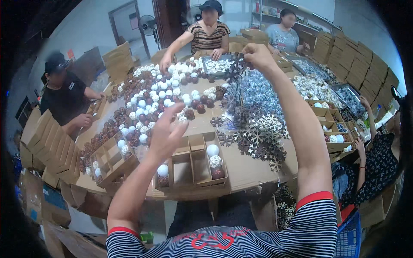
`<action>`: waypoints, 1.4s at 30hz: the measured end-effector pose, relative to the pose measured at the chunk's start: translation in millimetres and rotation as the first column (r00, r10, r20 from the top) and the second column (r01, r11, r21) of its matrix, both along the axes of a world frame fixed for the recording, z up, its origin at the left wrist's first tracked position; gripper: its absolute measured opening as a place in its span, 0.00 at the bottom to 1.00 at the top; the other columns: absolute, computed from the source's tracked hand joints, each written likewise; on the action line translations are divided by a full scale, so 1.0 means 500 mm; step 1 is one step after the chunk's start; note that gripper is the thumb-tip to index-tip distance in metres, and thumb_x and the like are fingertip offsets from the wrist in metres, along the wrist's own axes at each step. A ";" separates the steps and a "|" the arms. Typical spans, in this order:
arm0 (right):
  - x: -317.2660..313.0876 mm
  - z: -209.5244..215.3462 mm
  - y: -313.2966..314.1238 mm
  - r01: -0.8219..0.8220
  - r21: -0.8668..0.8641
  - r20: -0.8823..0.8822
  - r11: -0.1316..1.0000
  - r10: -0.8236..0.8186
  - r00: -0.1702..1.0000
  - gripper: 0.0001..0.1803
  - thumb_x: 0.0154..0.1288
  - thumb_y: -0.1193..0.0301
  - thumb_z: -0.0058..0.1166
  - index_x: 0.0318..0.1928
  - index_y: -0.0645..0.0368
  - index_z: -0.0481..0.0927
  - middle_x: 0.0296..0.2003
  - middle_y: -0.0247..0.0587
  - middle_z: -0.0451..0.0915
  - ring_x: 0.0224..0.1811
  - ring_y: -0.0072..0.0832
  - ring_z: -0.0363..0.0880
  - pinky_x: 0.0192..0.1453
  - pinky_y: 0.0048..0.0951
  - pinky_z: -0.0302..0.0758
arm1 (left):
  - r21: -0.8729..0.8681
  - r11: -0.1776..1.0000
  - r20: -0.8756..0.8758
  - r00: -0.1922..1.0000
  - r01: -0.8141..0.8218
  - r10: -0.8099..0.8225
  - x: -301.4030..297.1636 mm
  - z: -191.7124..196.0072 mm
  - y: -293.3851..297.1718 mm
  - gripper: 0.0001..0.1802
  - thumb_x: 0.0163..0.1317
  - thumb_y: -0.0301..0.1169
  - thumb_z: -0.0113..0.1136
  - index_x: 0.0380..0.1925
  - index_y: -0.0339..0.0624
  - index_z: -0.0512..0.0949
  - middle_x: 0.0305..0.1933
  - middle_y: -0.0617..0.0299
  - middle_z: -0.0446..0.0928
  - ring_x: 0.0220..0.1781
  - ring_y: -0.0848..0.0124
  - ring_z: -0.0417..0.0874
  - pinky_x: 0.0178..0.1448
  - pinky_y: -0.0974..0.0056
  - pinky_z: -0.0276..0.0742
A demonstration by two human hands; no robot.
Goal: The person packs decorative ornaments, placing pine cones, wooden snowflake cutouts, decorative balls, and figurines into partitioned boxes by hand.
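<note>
My right hand (259,56) is raised over the far part of the table, fingers pinched at a bunch of dark snowflake ornaments (236,69). Below it spreads a heap of grey-brown snowflakes (262,135) beside shiny blue-silver pieces (260,90). My left hand (167,133) hovers over the near box with fingers apart and nothing in them. That divided cardboard box (183,189) sits at the table's near edge. Its right compartments hold a white ball (213,149), a woven white ball (215,161) and a brown ball (217,173); another white ball (162,170) is at its left.
White, woven and brown balls (159,92) cover the table's left and middle. Other divided boxes stand at left (114,165) and right (329,124). Several people work around the table, one reaching (165,62) into the balls. Stacked cartons (53,144) line both sides.
</note>
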State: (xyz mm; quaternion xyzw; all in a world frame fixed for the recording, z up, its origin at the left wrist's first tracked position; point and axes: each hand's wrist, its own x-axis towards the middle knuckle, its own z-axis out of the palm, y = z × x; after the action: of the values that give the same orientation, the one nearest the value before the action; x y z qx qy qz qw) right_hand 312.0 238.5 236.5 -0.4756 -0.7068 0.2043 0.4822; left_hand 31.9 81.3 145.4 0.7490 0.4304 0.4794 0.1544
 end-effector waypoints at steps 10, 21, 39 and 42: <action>-0.023 -0.001 -0.008 -0.094 -0.032 -0.020 0.995 0.094 0.995 0.06 0.45 0.80 0.49 0.28 0.65 0.76 0.17 0.37 0.73 0.17 0.21 0.71 0.21 0.23 0.67 | -0.169 0.947 0.264 0.938 0.275 -0.225 0.193 0.016 0.249 0.26 0.50 0.32 0.55 0.50 0.34 0.63 0.46 0.51 0.71 0.47 0.65 0.73 0.47 0.65 0.70; 0.017 -0.078 -0.021 -0.110 -0.138 0.107 0.984 0.125 0.986 0.06 0.42 0.78 0.53 0.25 0.65 0.77 0.17 0.39 0.74 0.19 0.23 0.71 0.25 0.25 0.68 | -0.344 0.909 0.449 0.891 0.237 -0.062 0.164 -0.021 0.264 0.09 0.53 0.28 0.48 0.35 0.39 0.73 0.21 0.64 0.73 0.17 0.79 0.69 0.13 0.75 0.58; 0.018 -0.191 -0.045 -0.244 -0.325 -0.279 0.914 0.154 0.948 0.04 0.51 0.79 0.48 0.29 0.57 0.74 0.23 0.28 0.73 0.25 0.18 0.71 0.30 0.20 0.68 | -0.506 0.806 0.551 0.834 0.306 0.029 0.168 -0.036 0.236 0.05 0.60 0.26 0.43 0.36 0.40 0.67 0.31 0.59 0.76 0.25 0.69 0.80 0.23 0.71 0.74; 0.007 -0.187 -0.074 -0.371 -0.392 -0.527 0.841 0.126 0.841 0.06 0.52 0.80 0.47 0.32 0.59 0.73 0.23 0.31 0.73 0.24 0.20 0.72 0.28 0.22 0.71 | -0.514 0.802 0.587 0.807 0.305 0.070 0.176 -0.037 0.222 0.07 0.57 0.24 0.46 0.36 0.37 0.69 0.29 0.60 0.75 0.25 0.72 0.78 0.26 0.70 0.75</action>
State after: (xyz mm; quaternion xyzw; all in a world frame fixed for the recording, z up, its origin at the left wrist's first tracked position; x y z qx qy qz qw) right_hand 315.6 201.5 142.9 -0.4148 -0.5485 0.5471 0.4772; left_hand 120.1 192.5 126.9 0.5081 0.4389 0.5162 0.5317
